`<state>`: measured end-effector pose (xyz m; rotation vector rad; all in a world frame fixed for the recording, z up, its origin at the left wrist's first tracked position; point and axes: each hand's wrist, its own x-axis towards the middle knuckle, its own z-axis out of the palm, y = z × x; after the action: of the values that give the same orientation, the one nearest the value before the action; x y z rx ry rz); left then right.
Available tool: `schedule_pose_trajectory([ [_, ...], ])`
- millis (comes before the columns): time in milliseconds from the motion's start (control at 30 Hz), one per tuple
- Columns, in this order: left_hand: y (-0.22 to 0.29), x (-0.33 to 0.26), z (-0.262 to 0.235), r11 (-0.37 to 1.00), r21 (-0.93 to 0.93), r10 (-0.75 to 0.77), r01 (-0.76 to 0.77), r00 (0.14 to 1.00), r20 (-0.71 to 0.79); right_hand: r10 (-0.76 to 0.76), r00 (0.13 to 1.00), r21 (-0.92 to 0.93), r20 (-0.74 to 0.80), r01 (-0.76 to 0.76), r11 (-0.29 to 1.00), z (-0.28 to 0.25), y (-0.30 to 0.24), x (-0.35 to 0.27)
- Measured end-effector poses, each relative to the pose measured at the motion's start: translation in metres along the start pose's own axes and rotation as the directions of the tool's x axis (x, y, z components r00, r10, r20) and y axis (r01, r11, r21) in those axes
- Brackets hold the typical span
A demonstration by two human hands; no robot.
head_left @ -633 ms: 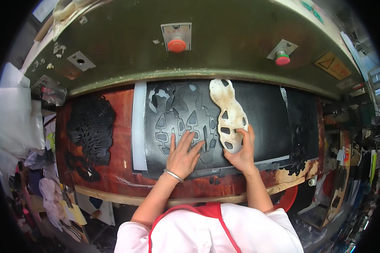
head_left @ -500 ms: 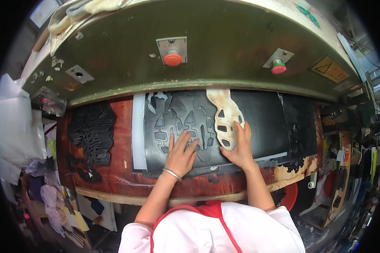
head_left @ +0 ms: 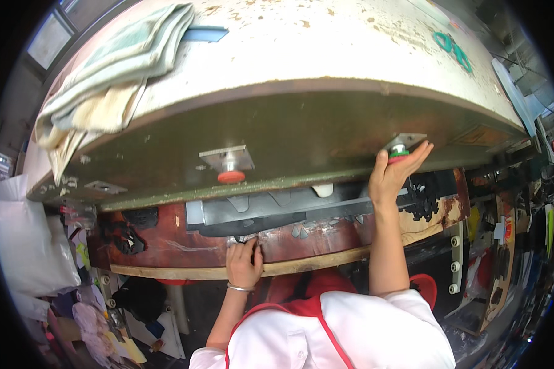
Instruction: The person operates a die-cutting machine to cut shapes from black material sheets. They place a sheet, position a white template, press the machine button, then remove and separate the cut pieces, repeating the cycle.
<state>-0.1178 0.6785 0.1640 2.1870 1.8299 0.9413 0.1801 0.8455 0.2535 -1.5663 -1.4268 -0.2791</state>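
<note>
My right hand [head_left: 393, 174] is raised to the press front, its thumb and fingers stretched out around the green and red push button [head_left: 399, 155]. The palm touches or nearly touches the button. My left hand [head_left: 244, 264] is low at the front of the reddish board [head_left: 166, 249], fingers bent together with their tips by small black scraps [head_left: 240, 238]. Whatever they may hold is too small to make out. A black sheet [head_left: 277, 208] lies under the press beam [head_left: 301, 129], which hides most of it. Only the rounded end of a cream-coloured cutting template [head_left: 322, 190] shows.
A red push button [head_left: 231, 175] sticks out of the beam's middle. Folded cloths [head_left: 129, 55] and green-handled scissors [head_left: 452, 51] lie on top. Black offcuts [head_left: 421, 200] sit at the board's right, more [head_left: 126, 237] at its left. Clear plastic bags [head_left: 31, 240] hang at left.
My right hand has left the cream template and gone up to the green and red button. My left hand has drawn back to the board's front. The beam now covers most of the sheet.
</note>
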Motion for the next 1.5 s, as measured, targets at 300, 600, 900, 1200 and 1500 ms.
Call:
schedule_pose_trajectory([
  [300, -0.004, 0.022, -0.001, 0.984, -0.02, -0.179, 0.18, 0.983, 0.049, 0.107, 0.967, 0.068, 0.229, -0.126, 0.99, -0.025, 0.021, -0.047],
  [600, 0.0, -0.008, 0.006, 0.986, -0.067, -0.155, 0.152, 0.987, -0.04, 0.183, 0.734, 0.247, 0.654, -0.435, 0.866, -0.088, 0.023, -0.175],
  [900, 0.039, -0.072, -0.027, 0.967, -0.056, -0.236, 0.248, 0.958, 0.165, 0.006, 0.873, 0.166, 0.487, -0.1, 0.981, -0.111, 0.005, -0.159],
  [1200, 0.07, -0.053, -0.017, 0.976, -0.219, 0.025, -0.009, 0.997, 0.067, -0.017, 0.781, 0.109, 0.624, -0.065, 0.992, -0.078, -0.048, -0.169],
  [1500, 0.083, -0.106, -0.031, 0.986, -0.166, 0.021, 0.009, 0.984, 0.176, 0.15, 0.543, 0.33, 0.826, -0.682, 0.653, -0.145, -0.028, -0.163],
])
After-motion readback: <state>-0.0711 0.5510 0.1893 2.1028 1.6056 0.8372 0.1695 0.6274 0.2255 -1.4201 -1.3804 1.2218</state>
